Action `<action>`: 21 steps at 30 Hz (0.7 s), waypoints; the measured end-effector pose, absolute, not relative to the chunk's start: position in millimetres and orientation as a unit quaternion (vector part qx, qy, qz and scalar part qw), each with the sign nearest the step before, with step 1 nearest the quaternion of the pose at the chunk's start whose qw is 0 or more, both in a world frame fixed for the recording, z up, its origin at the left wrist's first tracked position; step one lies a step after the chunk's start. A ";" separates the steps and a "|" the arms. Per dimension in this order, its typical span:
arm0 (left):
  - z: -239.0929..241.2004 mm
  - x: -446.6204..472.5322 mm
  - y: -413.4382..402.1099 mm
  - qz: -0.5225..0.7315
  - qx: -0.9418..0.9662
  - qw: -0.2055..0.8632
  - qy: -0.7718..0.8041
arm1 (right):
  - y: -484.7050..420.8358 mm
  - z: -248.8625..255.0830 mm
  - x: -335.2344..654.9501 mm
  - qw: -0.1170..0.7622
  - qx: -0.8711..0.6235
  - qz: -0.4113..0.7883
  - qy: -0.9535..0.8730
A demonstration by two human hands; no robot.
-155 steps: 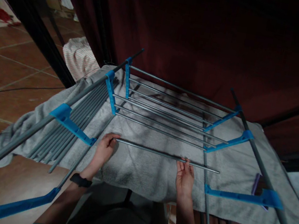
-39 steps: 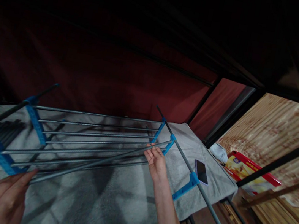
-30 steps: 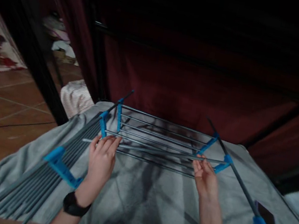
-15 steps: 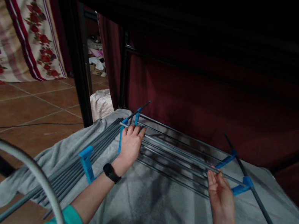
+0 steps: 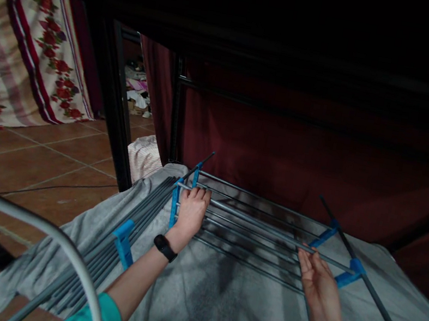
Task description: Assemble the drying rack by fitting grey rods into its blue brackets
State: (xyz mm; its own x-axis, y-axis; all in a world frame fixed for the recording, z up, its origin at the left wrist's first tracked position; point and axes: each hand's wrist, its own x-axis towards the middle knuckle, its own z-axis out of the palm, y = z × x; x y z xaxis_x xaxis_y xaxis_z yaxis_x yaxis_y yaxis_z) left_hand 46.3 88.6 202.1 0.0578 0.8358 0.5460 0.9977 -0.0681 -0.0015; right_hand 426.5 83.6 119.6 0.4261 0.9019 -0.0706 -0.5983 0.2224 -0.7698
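Note:
A long grey tube (image 5: 253,222) runs across a part-built rack of grey rods and blue plastic connectors on a grey blanket. My left hand (image 5: 192,211), with a black band on its wrist, is wrapped over the tube near its left end, beside the left blue connector (image 5: 174,206). Palm up, my right hand (image 5: 317,281) holds the same tube from below near its right end, the fingertips curled on it. That end meets the right blue connector (image 5: 350,274); how deep it sits there I cannot tell.
Several loose grey tubes (image 5: 147,214) lie on the blanket (image 5: 209,303) at left, near another blue connector (image 5: 124,243). A pale curved tube (image 5: 59,241) crosses the lower left foreground. A black bed post (image 5: 117,110) and a dark overhead frame surround the space; a maroon curtain (image 5: 252,134) hangs behind.
The tube has slid slightly right with both hands, its left end now closer to the left connector. The whole scene sits a little lower in view.

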 end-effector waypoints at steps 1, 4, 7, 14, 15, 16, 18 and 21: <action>202.9 46.5 89.5 -0.209 -0.703 0.196 -0.651 | 83.9 119.9 426.3 0.756 -0.379 0.495 -0.200; 201.9 46.8 92.0 -0.218 -0.704 0.197 -0.646 | 84.6 119.3 426.3 0.755 -0.381 0.493 -0.205; 198.4 47.4 93.5 -0.224 -0.702 0.197 -0.646 | 84.7 117.7 426.7 0.755 -0.377 0.495 -0.209; 192.4 42.3 100.5 -0.236 -0.713 0.184 -0.634 | 88.8 117.7 423.3 0.759 -0.378 0.496 -0.189; 190.1 40.9 101.0 -0.252 -0.717 0.179 -0.624 | 89.6 117.8 420.8 0.756 -0.379 0.500 -0.186; 186.9 39.7 100.8 -0.276 -0.722 0.174 -0.610 | 90.2 117.8 417.5 0.752 -0.380 0.507 -0.185; 176.5 37.5 97.5 -0.346 -0.724 0.159 -0.575 | 91.0 117.9 409.1 0.740 -0.377 0.525 -0.189; 153.2 32.8 88.5 -0.487 -0.660 0.132 -0.557 | 92.1 119.4 394.7 0.723 -0.366 0.550 -0.200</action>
State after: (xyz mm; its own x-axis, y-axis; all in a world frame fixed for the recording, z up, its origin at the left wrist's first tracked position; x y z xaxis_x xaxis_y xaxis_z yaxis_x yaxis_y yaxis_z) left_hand 32.8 88.5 153.2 -0.0944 0.6058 0.7900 0.8636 -0.3450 0.3677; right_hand 394.7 92.1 119.4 0.3141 0.9426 -0.1134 -0.6493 0.1262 -0.7500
